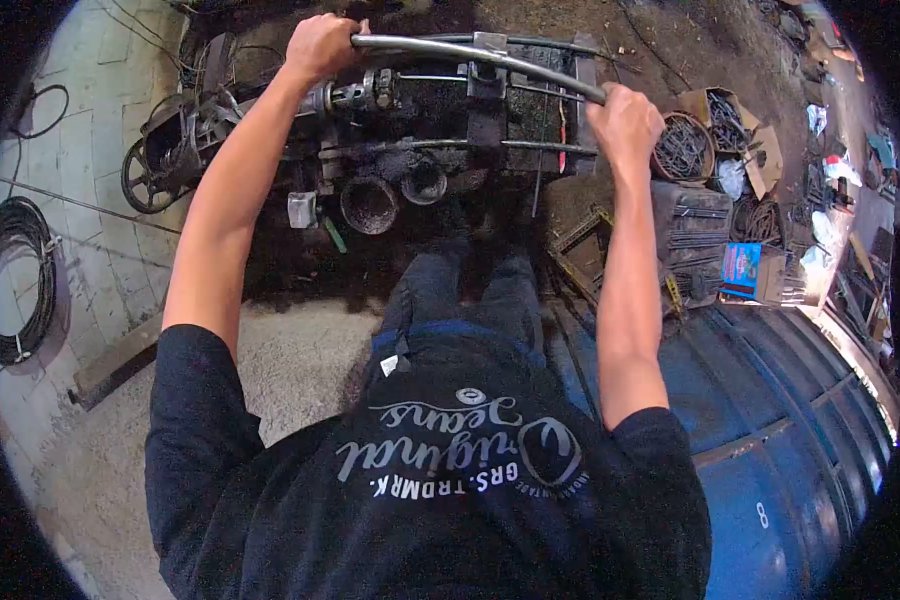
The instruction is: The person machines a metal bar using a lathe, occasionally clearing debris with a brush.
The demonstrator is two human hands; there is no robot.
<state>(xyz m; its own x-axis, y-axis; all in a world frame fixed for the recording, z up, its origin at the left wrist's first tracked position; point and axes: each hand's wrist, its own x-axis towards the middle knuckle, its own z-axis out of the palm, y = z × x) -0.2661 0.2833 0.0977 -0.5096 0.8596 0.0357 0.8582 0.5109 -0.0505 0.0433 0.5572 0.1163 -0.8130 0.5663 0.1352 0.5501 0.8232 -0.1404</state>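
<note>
On my feed I see a black short-sleeved T-shirt (270, 500), its sleeves ending above the elbows. The forearms, left hand (320, 45) and right hand (625, 125) are bare. A pale grey print (460, 440) on the chest reads "Original jeans" in script beside a round emblem. Below are dark blue jeans (470, 290), with a brighter blue band (460, 330) at the waist and a small white tag (389, 365).

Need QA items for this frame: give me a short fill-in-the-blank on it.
1. Hands gripping the bent metal rod, counting left hand and right hand: ____.
2. The drum beside the person is coloured ____.
3. The coiled black cable lies on the person's ____ side.
Missing: two; blue; left.
</note>
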